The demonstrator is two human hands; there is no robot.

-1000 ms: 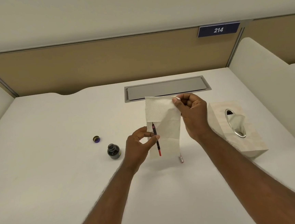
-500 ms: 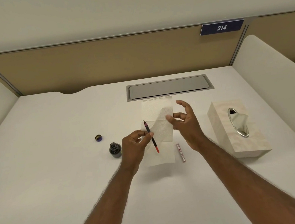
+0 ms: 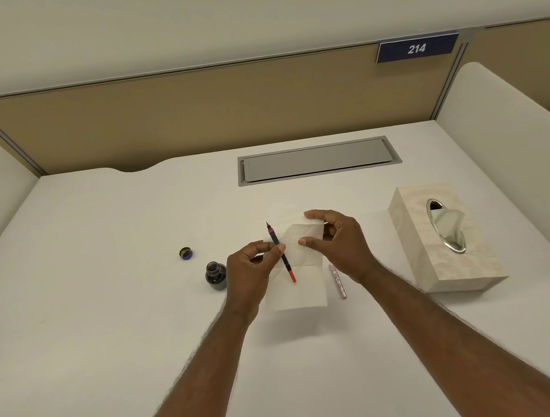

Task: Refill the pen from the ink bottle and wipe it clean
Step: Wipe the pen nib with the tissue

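White tissue is held at its upper edge by the right hand, and its lower part lies flat on the desk. The pen is pinched by the left hand, tip pointed away, over the left edge of the tissue. The open ink bottle stands just left of this hand, its cap further back, the pen cap beside the tissue's right edge, the tissue box well apart at right; much bare surface is seen in front.
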